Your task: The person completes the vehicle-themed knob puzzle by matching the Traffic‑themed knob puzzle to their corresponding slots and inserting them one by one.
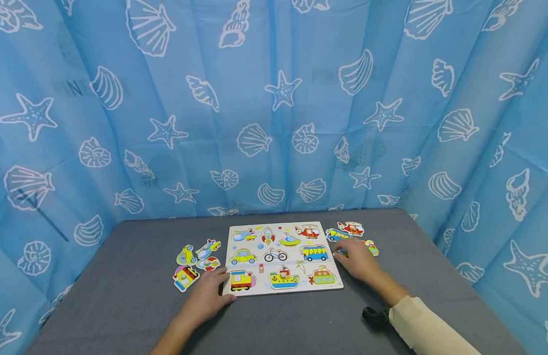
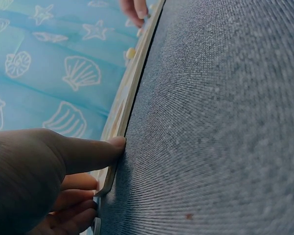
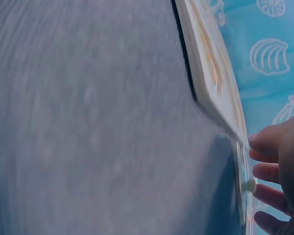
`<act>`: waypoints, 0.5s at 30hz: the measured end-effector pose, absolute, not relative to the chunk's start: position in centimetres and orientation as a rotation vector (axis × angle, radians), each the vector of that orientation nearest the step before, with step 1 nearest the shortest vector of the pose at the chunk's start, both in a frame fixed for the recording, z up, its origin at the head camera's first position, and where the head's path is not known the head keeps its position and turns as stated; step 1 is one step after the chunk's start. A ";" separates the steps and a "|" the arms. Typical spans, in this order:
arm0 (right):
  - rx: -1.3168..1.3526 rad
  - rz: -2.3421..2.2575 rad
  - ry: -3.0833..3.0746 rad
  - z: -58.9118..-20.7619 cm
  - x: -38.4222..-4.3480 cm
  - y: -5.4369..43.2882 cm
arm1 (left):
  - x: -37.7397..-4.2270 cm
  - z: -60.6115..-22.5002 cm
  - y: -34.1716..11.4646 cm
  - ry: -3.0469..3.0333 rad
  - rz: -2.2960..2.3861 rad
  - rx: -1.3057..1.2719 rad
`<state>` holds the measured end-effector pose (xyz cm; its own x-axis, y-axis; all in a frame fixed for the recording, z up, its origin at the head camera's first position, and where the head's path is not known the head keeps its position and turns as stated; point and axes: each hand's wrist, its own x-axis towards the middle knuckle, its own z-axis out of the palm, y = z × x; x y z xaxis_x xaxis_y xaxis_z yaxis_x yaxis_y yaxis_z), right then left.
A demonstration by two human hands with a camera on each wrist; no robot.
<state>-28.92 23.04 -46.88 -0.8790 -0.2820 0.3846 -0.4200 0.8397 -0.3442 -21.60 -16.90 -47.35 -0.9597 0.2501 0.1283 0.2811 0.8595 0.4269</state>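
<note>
Board [image 1: 296, 254] with printed vehicles lies flat on the grey surface [image 1: 274, 325], in the middle of its width and close to its far edge. Left hand [image 1: 206, 295] holds the board at its near left corner: the thumb presses the near side, and the other fingers are at the left side. Right hand [image 1: 358, 259] is just beside the right side of the board, above a small blue piece [image 1: 343, 251]; I cannot tell if its fingers grip this piece. Toward the left edge of the surface, near the board, lie car [image 1: 186, 255], plane [image 1: 208, 249], rocket [image 1: 209, 264] and train [image 1: 186, 277]. Toward the far right corner lie helicopter [image 1: 351, 228], bus [image 1: 336, 234] and submarine [image 1: 371, 247], the last one partly hidden by the right hand. Behind the far edge hangs blue curtain [image 1: 282, 123] with white shells.
</note>
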 end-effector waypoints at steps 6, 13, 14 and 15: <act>0.513 0.559 -2.707 -47.3 -29.2 24.3 | -21.5 -47.3 -16.9 -2.963 -0.700 -0.414; 0.508 0.523 -2.729 -47.5 -29.5 24.9 | -21.5 -47.2 -17.0 -2.969 -0.693 -0.412; 0.497 0.526 -2.733 -47.5 -29.6 24.9 | -21.5 -47.2 -16.9 -2.969 -0.696 -0.412; 0.492 0.531 -2.729 -47.6 -29.6 25.0 | -21.5 -47.2 -16.9 -2.970 -0.696 -0.412</act>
